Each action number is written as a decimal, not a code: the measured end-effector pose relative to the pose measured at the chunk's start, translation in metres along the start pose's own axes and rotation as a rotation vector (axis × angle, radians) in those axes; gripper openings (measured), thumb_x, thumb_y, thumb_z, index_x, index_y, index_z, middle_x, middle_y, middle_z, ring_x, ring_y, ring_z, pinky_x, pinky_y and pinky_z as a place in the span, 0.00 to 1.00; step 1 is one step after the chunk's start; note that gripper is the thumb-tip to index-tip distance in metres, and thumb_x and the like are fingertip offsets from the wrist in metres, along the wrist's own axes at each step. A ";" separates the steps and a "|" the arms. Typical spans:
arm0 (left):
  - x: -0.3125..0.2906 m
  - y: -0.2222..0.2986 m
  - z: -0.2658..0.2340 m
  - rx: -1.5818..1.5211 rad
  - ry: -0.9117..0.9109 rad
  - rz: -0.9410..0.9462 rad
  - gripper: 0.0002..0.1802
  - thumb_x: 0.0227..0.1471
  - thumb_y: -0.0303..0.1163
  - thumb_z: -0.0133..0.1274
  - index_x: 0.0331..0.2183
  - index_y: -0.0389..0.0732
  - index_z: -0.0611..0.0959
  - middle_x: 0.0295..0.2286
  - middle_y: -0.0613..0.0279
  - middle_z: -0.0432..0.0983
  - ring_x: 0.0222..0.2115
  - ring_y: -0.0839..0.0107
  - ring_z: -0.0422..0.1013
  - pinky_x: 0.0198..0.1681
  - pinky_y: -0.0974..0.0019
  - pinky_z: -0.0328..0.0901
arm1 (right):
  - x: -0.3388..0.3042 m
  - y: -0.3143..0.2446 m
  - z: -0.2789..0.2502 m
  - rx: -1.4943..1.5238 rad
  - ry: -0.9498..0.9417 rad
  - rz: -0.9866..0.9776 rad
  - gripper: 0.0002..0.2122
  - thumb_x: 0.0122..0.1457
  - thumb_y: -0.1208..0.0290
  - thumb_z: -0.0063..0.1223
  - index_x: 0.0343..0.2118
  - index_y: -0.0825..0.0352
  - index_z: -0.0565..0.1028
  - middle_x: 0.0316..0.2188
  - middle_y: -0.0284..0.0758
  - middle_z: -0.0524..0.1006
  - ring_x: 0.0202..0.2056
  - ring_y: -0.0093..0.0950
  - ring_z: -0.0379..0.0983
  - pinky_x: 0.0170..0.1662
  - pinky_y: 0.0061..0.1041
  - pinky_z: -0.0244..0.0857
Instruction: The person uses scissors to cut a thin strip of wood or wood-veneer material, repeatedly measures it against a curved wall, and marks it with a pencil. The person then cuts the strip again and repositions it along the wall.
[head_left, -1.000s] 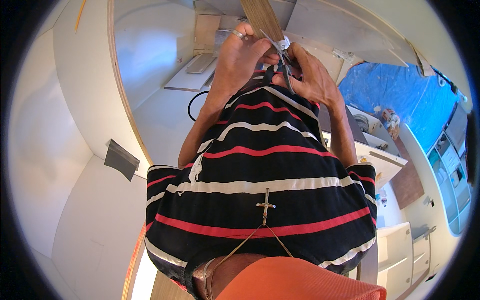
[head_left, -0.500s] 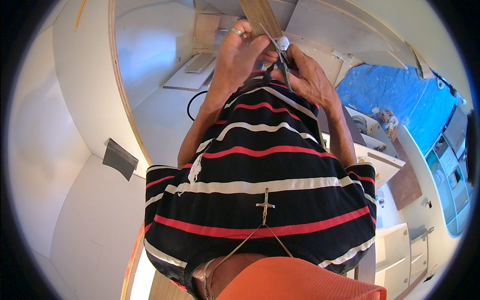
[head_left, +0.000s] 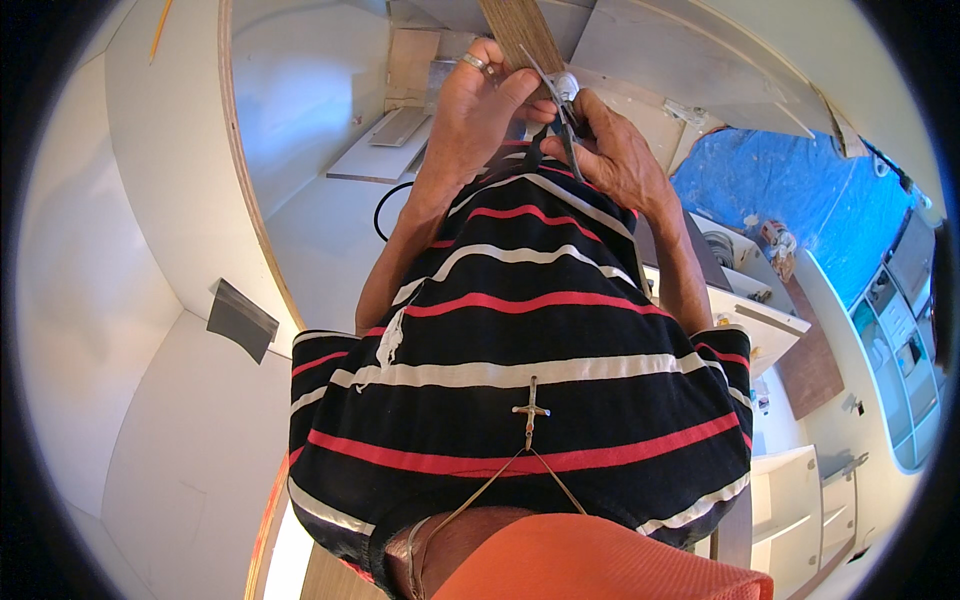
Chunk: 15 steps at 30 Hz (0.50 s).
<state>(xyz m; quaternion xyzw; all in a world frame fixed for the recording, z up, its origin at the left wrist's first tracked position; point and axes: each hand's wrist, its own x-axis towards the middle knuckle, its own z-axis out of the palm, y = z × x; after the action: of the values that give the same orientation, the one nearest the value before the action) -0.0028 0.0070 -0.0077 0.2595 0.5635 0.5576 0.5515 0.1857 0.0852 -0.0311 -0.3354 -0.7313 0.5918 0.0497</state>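
Both my hands are close together in front of my striped shirt, at the top of the head view. My left hand (head_left: 475, 110), with a ring on one finger, is closed in a pinch at the lower end of a wood-grain strip (head_left: 525, 35). My right hand (head_left: 622, 155) is curled around a thin, grey, blade-like tool (head_left: 548, 82) whose upper tip lies against the strip. What kind of tool it is I cannot make out. Just behind it shows a small white rounded thing (head_left: 566, 87). Some fingertips of both hands are hidden.
To the left stand white panels with a wooden edge (head_left: 245, 150) and a dark grey flap (head_left: 242, 320). Pale board offcuts (head_left: 385, 145) lie beyond my left arm. At right are a blue sheet (head_left: 800, 190), an open white drawer (head_left: 760, 315) and a blue shelf unit (head_left: 900, 370).
Hardly anything differs. The blade-like tool has shifted very slightly; both hands stay in place.
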 end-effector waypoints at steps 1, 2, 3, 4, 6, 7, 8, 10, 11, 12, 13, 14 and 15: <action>0.000 0.000 0.000 -0.003 -0.001 0.001 0.09 0.67 0.32 0.51 0.44 0.38 0.75 0.37 0.60 0.79 0.34 0.73 0.79 0.40 0.67 0.78 | 0.000 -0.001 -0.001 -0.004 -0.003 0.004 0.26 0.58 0.48 0.61 0.42 0.70 0.71 0.25 0.42 0.72 0.28 0.37 0.67 0.34 0.35 0.62; 0.000 0.000 0.000 -0.024 -0.003 0.008 0.09 0.67 0.32 0.51 0.44 0.38 0.75 0.37 0.60 0.79 0.34 0.73 0.79 0.40 0.67 0.78 | 0.000 -0.001 -0.001 -0.009 -0.007 0.007 0.26 0.58 0.48 0.61 0.41 0.70 0.71 0.25 0.42 0.72 0.28 0.37 0.67 0.34 0.35 0.62; 0.000 0.000 0.000 -0.005 0.001 0.003 0.09 0.67 0.32 0.51 0.44 0.38 0.75 0.37 0.60 0.79 0.34 0.73 0.79 0.40 0.67 0.78 | 0.000 -0.002 -0.002 -0.030 -0.032 0.027 0.23 0.58 0.52 0.58 0.43 0.70 0.71 0.27 0.46 0.74 0.31 0.42 0.70 0.36 0.39 0.64; 0.000 0.000 0.000 -0.004 0.002 0.002 0.08 0.67 0.31 0.51 0.44 0.38 0.75 0.37 0.60 0.79 0.34 0.73 0.79 0.40 0.67 0.78 | 0.000 -0.002 -0.003 -0.050 -0.056 0.048 0.21 0.58 0.56 0.55 0.44 0.70 0.70 0.30 0.50 0.75 0.34 0.48 0.73 0.39 0.43 0.66; 0.000 0.001 -0.001 -0.002 0.003 0.001 0.08 0.67 0.31 0.51 0.44 0.38 0.75 0.37 0.60 0.79 0.34 0.73 0.79 0.40 0.67 0.78 | 0.000 -0.003 -0.003 -0.059 -0.053 0.053 0.20 0.58 0.56 0.55 0.43 0.70 0.70 0.29 0.50 0.75 0.33 0.48 0.72 0.38 0.44 0.65; 0.001 0.001 -0.001 -0.002 0.003 -0.001 0.08 0.67 0.31 0.51 0.44 0.38 0.75 0.37 0.60 0.79 0.34 0.73 0.79 0.40 0.67 0.78 | 0.000 -0.004 -0.002 -0.048 -0.024 0.037 0.22 0.58 0.52 0.58 0.40 0.70 0.69 0.27 0.46 0.72 0.30 0.43 0.69 0.36 0.40 0.63; 0.001 0.001 -0.001 -0.013 0.004 -0.008 0.08 0.67 0.31 0.51 0.44 0.38 0.75 0.37 0.60 0.79 0.34 0.73 0.79 0.40 0.67 0.78 | 0.001 -0.004 -0.001 -0.037 0.004 0.022 0.25 0.58 0.48 0.61 0.37 0.70 0.69 0.24 0.43 0.70 0.27 0.38 0.65 0.33 0.36 0.60; 0.001 0.002 -0.001 0.002 0.004 -0.005 0.08 0.67 0.31 0.51 0.44 0.38 0.75 0.37 0.60 0.79 0.34 0.73 0.79 0.40 0.67 0.78 | 0.001 -0.005 -0.001 -0.048 0.007 0.011 0.24 0.59 0.49 0.61 0.37 0.69 0.68 0.24 0.43 0.70 0.27 0.39 0.65 0.33 0.36 0.60; 0.002 0.002 -0.001 -0.009 0.011 -0.012 0.08 0.67 0.31 0.51 0.44 0.38 0.75 0.37 0.60 0.79 0.34 0.73 0.79 0.40 0.67 0.78 | 0.001 -0.006 -0.001 -0.053 0.008 0.006 0.24 0.59 0.49 0.61 0.36 0.69 0.68 0.23 0.43 0.70 0.27 0.39 0.64 0.33 0.36 0.60; 0.002 0.002 -0.001 -0.010 0.013 -0.005 0.08 0.66 0.30 0.51 0.43 0.37 0.74 0.36 0.58 0.79 0.33 0.73 0.79 0.39 0.68 0.78 | 0.001 -0.006 -0.002 -0.063 -0.016 0.021 0.21 0.59 0.53 0.58 0.38 0.69 0.68 0.26 0.47 0.72 0.30 0.45 0.68 0.36 0.40 0.62; 0.003 0.001 -0.001 -0.022 0.022 -0.003 0.08 0.65 0.29 0.51 0.42 0.35 0.73 0.36 0.56 0.79 0.32 0.72 0.79 0.38 0.69 0.78 | 0.001 -0.007 -0.003 -0.072 -0.040 0.035 0.19 0.59 0.56 0.54 0.40 0.69 0.68 0.29 0.51 0.74 0.34 0.51 0.71 0.38 0.44 0.65; 0.003 0.001 -0.001 -0.052 0.019 0.014 0.08 0.64 0.27 0.51 0.41 0.34 0.72 0.35 0.55 0.79 0.31 0.72 0.80 0.37 0.70 0.79 | 0.001 -0.007 -0.004 -0.082 -0.064 0.049 0.17 0.59 0.60 0.51 0.42 0.69 0.69 0.32 0.55 0.77 0.37 0.56 0.75 0.41 0.48 0.67; 0.003 0.002 -0.001 -0.015 0.023 -0.003 0.08 0.65 0.29 0.51 0.42 0.35 0.73 0.36 0.56 0.79 0.32 0.72 0.79 0.38 0.69 0.78 | 0.001 -0.006 -0.005 -0.078 -0.067 0.054 0.17 0.59 0.60 0.51 0.42 0.69 0.69 0.32 0.55 0.77 0.37 0.56 0.75 0.41 0.48 0.67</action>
<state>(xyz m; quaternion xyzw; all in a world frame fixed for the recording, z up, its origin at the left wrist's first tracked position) -0.0053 0.0100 -0.0076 0.2480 0.5658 0.5639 0.5480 0.1847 0.0894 -0.0241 -0.3366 -0.7458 0.5749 -0.0041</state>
